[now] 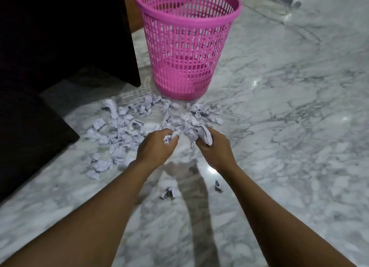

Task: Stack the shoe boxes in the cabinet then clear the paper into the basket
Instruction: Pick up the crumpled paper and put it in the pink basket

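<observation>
A pink plastic basket (pixel 185 13) stands upright on the marble floor, straight ahead of me. Crumpled white paper (pixel 123 127) lies scattered in front of it, mostly to the left and centre. My left hand (pixel 155 147) grips a small wad of crumpled paper (pixel 169 138). My right hand (pixel 215 150) holds a larger crumpled wad (pixel 203 134). Both hands are low over the pile, close together. No shoe boxes are in view.
A dark cabinet (pixel 65 37) fills the left side, its lower edge reaching toward me. Two stray paper scraps (pixel 168 193) lie nearer to me between my forearms. White-grey marble floor (pixel 289 117) stretches to the right. A small object lies at the far top right.
</observation>
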`<state>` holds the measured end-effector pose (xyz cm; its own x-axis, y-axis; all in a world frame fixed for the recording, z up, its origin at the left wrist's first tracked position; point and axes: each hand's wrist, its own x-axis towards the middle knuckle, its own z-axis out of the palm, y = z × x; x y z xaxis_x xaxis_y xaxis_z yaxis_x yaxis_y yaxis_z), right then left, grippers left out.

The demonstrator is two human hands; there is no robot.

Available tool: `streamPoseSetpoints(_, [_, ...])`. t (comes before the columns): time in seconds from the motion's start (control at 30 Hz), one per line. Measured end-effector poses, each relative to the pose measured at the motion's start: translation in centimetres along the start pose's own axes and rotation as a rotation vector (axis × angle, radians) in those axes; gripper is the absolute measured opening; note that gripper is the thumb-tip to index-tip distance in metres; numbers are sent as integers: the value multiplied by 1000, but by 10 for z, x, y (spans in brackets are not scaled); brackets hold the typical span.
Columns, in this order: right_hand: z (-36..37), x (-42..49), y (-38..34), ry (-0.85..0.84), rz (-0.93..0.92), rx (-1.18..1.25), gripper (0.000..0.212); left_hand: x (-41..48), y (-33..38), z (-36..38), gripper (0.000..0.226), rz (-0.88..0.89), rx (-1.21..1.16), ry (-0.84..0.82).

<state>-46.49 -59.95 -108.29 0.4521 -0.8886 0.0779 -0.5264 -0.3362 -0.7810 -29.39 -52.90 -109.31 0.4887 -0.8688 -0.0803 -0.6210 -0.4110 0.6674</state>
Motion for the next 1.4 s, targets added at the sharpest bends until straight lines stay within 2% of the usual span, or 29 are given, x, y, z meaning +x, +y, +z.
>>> streamPoseSetpoints(0.13, [-26,51,-55,72,-59,69,3,34,47,-51,30,104,-100,96])
streamPoseSetpoints(0.23, [-50,91,-104,101,-120,93,9,62,78,-100,36,168,-177,166])
streamPoseSetpoints(0.3, [-68,116,-140,104,-170,40,22,81,97,-134,36,187,-214,188])
streamPoseSetpoints(0.4, [-93,158,-183,80,-197,-22,13,110,129,-182,26,242,-218,213])
streamPoseSetpoints(0.47, [-109,191,-204,57,-216,-54,14,130,151,-207,24,247,-256,270])
streamPoseSetpoints(0.6, [-127,257,-206,39,-215,-133,10,185,184,-215,19,278,-314,289])
streamPoseSetpoints(0.7, [-123,299,-176,-24,-197,-267,20,235,195,-192,13,247,-330,294])
streamPoseSetpoints(0.8, [-117,329,-150,-63,-160,-322,23,272,192,-160,21,192,-267,239])
streamPoseSetpoints(0.9, [-109,351,-141,-123,-161,-336,30,296,177,-138,29,146,-101,95])
streamPoseSetpoints(1.0, [-100,355,-136,-232,-59,-331,52,303,173,-142,29,176,104,5])
streamPoseSetpoints(1.07, [-99,355,-136,-277,-20,-446,52,302,173,-152,23,199,159,-46])
streamPoseSetpoints(1.17, [-99,346,-146,-233,0,-561,37,296,163,-165,24,210,214,-109])
streamPoseSetpoints(1.27, [-96,323,-160,-154,-24,-508,26,280,156,-174,25,254,241,-202])
streamPoseSetpoints(1.4, [-87,273,-163,-46,-84,-443,29,254,155,-180,25,289,219,-253])
